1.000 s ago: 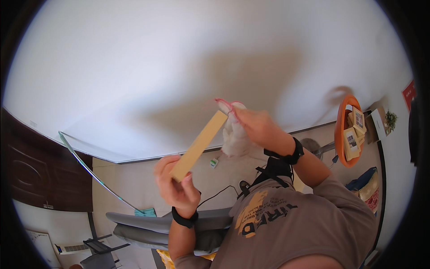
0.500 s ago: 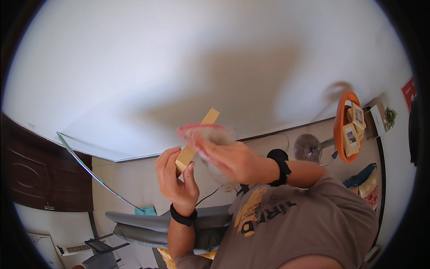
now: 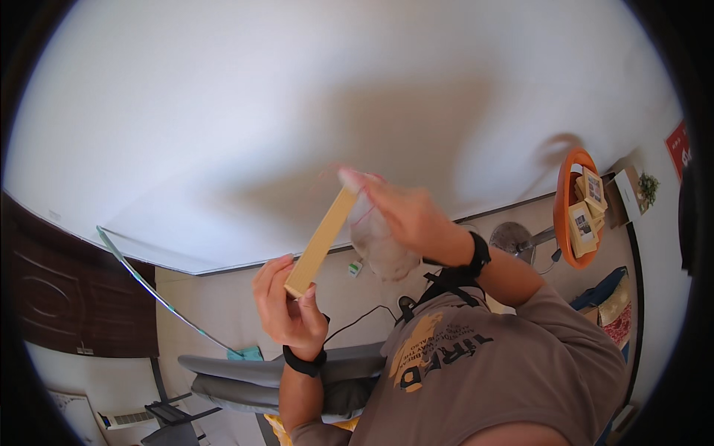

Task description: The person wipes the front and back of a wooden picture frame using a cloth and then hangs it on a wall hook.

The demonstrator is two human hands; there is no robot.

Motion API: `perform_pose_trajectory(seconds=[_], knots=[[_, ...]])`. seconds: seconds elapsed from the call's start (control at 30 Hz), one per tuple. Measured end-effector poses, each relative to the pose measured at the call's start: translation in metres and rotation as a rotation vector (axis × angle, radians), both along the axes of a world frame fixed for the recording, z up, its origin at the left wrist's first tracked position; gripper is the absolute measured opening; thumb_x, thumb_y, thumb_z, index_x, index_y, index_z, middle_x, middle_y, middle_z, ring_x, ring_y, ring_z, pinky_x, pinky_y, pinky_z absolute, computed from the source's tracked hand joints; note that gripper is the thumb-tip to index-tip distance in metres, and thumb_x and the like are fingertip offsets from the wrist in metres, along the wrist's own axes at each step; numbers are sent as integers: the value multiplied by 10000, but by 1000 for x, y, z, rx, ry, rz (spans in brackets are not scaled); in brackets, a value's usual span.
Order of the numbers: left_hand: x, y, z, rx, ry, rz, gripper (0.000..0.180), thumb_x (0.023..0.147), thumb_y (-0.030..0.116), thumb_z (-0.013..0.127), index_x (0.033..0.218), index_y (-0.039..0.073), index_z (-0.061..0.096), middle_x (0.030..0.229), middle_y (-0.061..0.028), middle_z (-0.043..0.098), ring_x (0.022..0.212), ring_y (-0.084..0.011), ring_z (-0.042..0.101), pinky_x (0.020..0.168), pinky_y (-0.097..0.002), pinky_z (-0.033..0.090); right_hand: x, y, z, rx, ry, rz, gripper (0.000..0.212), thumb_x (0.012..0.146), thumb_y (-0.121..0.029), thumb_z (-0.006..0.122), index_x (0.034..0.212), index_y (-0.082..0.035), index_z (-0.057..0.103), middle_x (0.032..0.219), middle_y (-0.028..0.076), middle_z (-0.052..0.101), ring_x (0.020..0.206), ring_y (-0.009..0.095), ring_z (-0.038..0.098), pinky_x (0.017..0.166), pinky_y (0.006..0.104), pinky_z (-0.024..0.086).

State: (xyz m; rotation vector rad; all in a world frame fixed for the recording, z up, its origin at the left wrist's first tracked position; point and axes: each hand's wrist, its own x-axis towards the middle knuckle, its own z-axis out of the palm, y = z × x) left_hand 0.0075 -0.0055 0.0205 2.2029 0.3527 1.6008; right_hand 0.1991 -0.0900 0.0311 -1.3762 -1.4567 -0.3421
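My left hand (image 3: 286,308) grips the lower end of a light wooden picture frame (image 3: 320,245), held slanting and seen edge-on, so its face is hidden. Fingers lie on one side of it and the thumb on the other. In my right hand (image 3: 416,219) is a pale cleaning cloth (image 3: 383,245) with red edging, blurred by motion. Part of the cloth touches the frame's upper end, and the rest hangs down below the hand.
On the right, an orange stool (image 3: 563,215) with a metal base bears several picture frames (image 3: 584,227). A white wall (image 3: 223,111) stands ahead. To the left are a dark wooden door (image 3: 74,282) and a long-handled mop (image 3: 160,297). A grey padded board (image 3: 245,368) lies below my left hand.
My right hand has moved up and right with the cloth, from the middle of the frame to its upper end. The frame has turned slightly more upright in my left hand.
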Motion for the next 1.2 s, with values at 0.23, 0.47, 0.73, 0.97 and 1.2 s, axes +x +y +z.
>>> perform_pose_trajectory(seconds=[0.23, 0.47, 0.73, 0.97, 1.2], knots=[[-2, -4, 0, -25, -33, 2, 318, 908, 229, 499, 1011, -69, 539, 1061, -183, 519, 953, -261, 526, 824, -346, 414, 20, -20, -12, -235, 875, 423, 172, 930, -117, 467, 1001, 8, 561, 891, 28, 573, 731, 91, 506, 664, 223, 427], [10, -1, 0, -126, -142, -72, 312, 908, 237, 498, 991, -63, 520, 1009, -210, 546, 920, -307, 561, 791, -370, 482, -4, -10, -4, -228, 950, 737, 280, 939, -144, 472, 1181, -15, 528, 915, 27, 589, 796, 53, 496, 703, 227, 428], [18, -4, 16, -77, 42, 126, 396, 813, 68, 584, 1174, -55, 481, 1184, -168, 509, 1090, -291, 485, 943, -380, 353, 4, -14, 0, -353, 464, 311, 247, 884, -101, 529, 1127, -53, 535, 771, 101, 579, 650, 174, 545, 632, 272, 436], [12, 2, -1, -94, 504, -114, 377, 794, -10, 590, 1153, -29, 477, 1059, -201, 538, 969, -351, 517, 843, -400, 408, -14, -3, -11, -155, -63, 168, 269, 836, -86, 555, 1095, -18, 537, 729, 84, 570, 654, 233, 570, 569, 306, 450], [11, 0, -4, -154, 431, -60, 295, 814, -53, 554, 1102, -50, 488, 990, -209, 559, 848, -358, 564, 742, -366, 472, -29, -3, -19, -81, -125, 235, 545, 682, 51, 607, 1209, 99, 475, 724, 103, 533, 624, 248, 528, 626, 350, 455]])
